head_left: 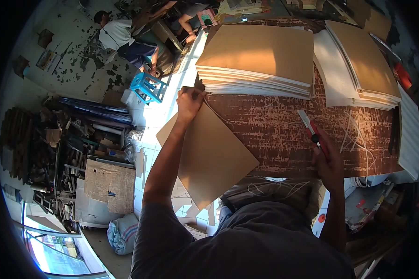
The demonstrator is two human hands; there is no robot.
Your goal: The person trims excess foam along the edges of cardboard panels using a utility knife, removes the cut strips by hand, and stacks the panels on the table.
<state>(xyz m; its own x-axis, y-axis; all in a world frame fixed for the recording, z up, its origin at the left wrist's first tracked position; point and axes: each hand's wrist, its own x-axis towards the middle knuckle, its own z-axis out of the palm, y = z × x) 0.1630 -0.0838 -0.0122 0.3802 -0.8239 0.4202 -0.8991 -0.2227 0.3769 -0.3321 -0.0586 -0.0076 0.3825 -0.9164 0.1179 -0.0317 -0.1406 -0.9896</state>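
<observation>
My left hand (189, 103) is closed on the upper corner of a brown cardboard sheet (214, 153). The sheet is turned cornerwise, partly over the table's near left edge, and my forearm covers some of it. On the right, my right hand (328, 160) is wrapped round a red utility knife (315, 138), whose wide metal blade points up and away from me over the scuffed brown table (274, 125). The knife is apart from the sheet. Just beyond my left hand lies a stack of brown sheets (260, 51) with white layers at its edge.
Another stack of brown and white sheets (365, 60) lies at the right. Thin white strips (358, 139) curl near the knife. A blue plastic stool (147, 87) stands left of the table, near a seated person (121, 37). Scrap wood (67, 153) piles up at the left.
</observation>
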